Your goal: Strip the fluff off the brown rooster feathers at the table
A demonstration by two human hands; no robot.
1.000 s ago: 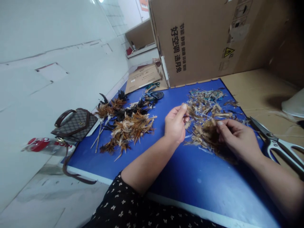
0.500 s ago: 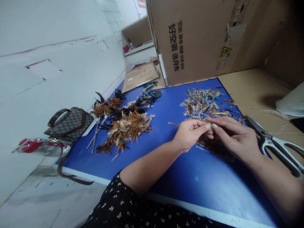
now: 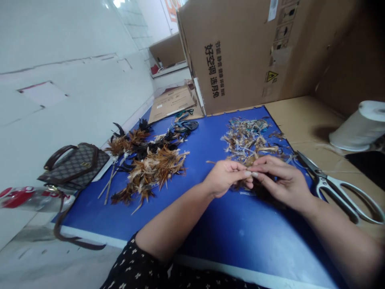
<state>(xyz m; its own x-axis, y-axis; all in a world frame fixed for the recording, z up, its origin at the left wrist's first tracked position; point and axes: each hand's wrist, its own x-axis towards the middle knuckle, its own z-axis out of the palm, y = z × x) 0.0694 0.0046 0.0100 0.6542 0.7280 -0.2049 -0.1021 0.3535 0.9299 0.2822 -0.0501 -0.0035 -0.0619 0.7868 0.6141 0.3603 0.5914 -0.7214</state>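
Observation:
My left hand [image 3: 224,176] and my right hand [image 3: 281,178] meet at the fingertips, both pinching a small brown feather [image 3: 250,161]; the fingers cover most of it. More dark brown feathers lie below my hands, partly hidden. Just beyond them spreads a loose pile of feather scraps [image 3: 246,136], brown, whitish and some blue-green. Large scissors [image 3: 327,176] with silver handles lie beside my right hand, blades slightly apart. Across the table to the left are bunches of orange-brown feathers [image 3: 159,164] and black feathers [image 3: 144,146].
The blue table [image 3: 207,140] holds a brown handbag [image 3: 81,164] at its left edge, beside a plastic bottle [image 3: 36,198]. Thin sticks [image 3: 110,182] lie near the bag. A tall cardboard box [image 3: 240,60] stands behind; a thread spool [image 3: 357,126] is at right.
The whole view has shifted, so my hands and the table appear further left and more of the thread spool shows. My fingertips stay pinched together.

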